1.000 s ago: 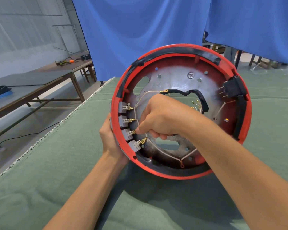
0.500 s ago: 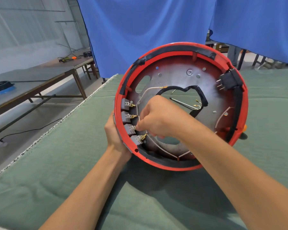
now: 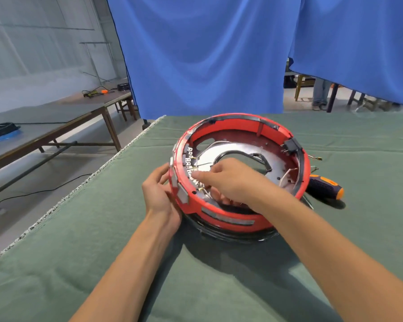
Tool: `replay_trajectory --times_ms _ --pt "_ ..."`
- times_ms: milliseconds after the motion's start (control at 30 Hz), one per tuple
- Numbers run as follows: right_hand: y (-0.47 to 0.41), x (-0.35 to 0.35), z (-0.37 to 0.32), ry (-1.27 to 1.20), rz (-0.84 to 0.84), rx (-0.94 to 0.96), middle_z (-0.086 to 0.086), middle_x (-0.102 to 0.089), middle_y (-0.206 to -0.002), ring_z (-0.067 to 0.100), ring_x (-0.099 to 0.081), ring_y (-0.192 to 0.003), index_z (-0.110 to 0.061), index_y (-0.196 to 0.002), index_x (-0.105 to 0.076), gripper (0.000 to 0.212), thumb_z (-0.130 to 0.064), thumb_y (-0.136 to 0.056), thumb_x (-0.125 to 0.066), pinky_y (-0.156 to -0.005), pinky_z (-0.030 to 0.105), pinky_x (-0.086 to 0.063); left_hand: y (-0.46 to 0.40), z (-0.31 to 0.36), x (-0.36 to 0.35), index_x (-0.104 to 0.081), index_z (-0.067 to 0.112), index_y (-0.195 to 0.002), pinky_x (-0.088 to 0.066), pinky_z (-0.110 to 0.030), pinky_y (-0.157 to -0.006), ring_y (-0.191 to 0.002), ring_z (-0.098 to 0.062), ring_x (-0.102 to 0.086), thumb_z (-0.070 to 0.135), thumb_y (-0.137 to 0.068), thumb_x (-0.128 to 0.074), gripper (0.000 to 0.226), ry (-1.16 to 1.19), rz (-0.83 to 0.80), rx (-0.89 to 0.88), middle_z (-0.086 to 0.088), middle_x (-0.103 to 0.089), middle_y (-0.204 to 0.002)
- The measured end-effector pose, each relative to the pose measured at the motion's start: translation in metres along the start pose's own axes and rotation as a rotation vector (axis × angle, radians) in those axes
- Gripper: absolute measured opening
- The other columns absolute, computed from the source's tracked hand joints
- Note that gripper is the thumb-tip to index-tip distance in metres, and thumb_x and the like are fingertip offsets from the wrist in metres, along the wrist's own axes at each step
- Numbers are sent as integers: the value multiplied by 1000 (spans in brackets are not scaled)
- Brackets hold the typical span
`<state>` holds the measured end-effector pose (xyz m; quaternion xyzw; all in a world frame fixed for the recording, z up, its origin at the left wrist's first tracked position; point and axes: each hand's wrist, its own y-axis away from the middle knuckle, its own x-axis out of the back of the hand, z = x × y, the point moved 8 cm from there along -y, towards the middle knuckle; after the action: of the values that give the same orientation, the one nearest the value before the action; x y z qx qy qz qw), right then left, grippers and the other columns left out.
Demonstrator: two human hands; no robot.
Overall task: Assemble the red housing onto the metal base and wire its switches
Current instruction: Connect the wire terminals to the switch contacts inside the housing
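Note:
The red housing (image 3: pixel 219 212) lies almost flat on the green table (image 3: pixel 102 240), open side up, with the metal base (image 3: pixel 275 163) inside it. A row of grey switches (image 3: pixel 189 156) with brass terminals lines its left inner wall. My left hand (image 3: pixel 158 194) rests against the outer left wall, fingers fairly straight. My right hand (image 3: pixel 233 180) reaches inside, curled, its fingertips pinching a thin wire at the switch terminals. Motion blur hides the exact terminal. A black connector block (image 3: pixel 292 145) sits on the right rim.
An orange and dark blue screwdriver (image 3: pixel 323 185) lies on the table just right of the housing. Blue curtains (image 3: pixel 207 54) hang behind the table. Wooden benches (image 3: pixel 56 117) stand to the left across a gap, with cables on them.
The housing has tipped from nearly upright, facing me, down to almost flat on the table. My left hand shifted from gripping the rim to lying against the outer wall. My right hand stayed at the switches.

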<state>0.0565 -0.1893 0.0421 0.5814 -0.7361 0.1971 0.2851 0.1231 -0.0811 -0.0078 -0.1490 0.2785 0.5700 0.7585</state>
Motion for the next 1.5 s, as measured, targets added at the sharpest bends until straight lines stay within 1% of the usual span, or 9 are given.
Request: replay_trajectory --times_ms 200,300,500,667,733,867,1233,1367,1500 --pt "1 3 5 -64 110 -64 -12 -36 -24 4 -41 -32 -21 -48 -38 52 -49 -87 -59 -33 17 -25 -2 -7 2 -64 9 -69 -49 -23 -48 -46 -15 -57 21 -95 -51 32 -227 105 -49 0 -62 -48" --pt "3 -3 1 -28 101 -45 -12 -37 -24 8 -36 -41 -17 -46 -40 53 -46 -87 -59 -35 17 -28 -1 -14 6 -68 14 -69 -44 -16 -38 -42 -12 -61 30 -92 -56 31 -267 122 45 1 -67 -53" --pt "8 -16 -8 -23 52 -15 -13 -38 -26 10 -36 -44 -16 -46 -39 53 -40 -91 -54 -38 19 -27 4 -14 8 -72 12 -107 -57 -28 -60 -79 -24 -70 31 -89 -50 35 -276 100 120 -12 -73 -102" --pt "9 -8 -3 -44 -76 -95 -7 -48 -34 7 -44 -28 -9 -67 -59 41 -36 -95 -49 -30 11 -29 12 -9 -1 -66 2 -116 -51 -46 -90 -95 -35 -64 28 -88 -47 42 -184 62 63 -20 -67 -112" --pt "9 0 -2 -90 -78 -88 -8 -51 -37 6 -46 -29 -5 -79 -65 26 -22 -94 -52 -33 13 -32 11 -7 -3 -69 1 -106 -55 -42 -80 -85 -31 -66 26 -91 -45 38 -151 27 16 -18 -69 -101" --pt "15 -1 -3 -106 -88 -42 -7 -50 -34 7 -46 -28 -6 -69 -61 24 -16 -90 -59 -32 10 -30 4 -9 -10 -75 13 -64 -53 -25 -50 -57 -20 -68 26 -97 -34 54 -23 -129 -29 -6 -72 -67" --pt "30 -13 -2 -243 -75 -63 2 -48 -34 13 -39 -24 -5 -60 -56 35 -20 -91 -60 -35 13 -30 5 -1 -14 -76 12 -97 -57 -34 -68 -85 -27 -70 32 -94 -35 45 64 -264 -131 -10 -73 -94" --pt "29 -13 -5 -149 -11 -28 3 -48 -31 11 -37 -21 -7 -51 -55 42 -23 -89 -62 -34 11 -29 8 0 -14 -75 15 -98 -56 -35 -70 -86 -25 -70 33 -94 -35 44 55 -253 -142 -8 -73 -96" --pt "26 -5 -2 -177 46 -24 5 -51 -40 15 -42 -30 2 -66 -65 28 -18 -86 -65 -32 9 -26 8 0 -17 -78 19 -88 -55 -28 -63 -77 -20 -70 34 -96 -34 48 56 -258 -126 -4 -74 -91"
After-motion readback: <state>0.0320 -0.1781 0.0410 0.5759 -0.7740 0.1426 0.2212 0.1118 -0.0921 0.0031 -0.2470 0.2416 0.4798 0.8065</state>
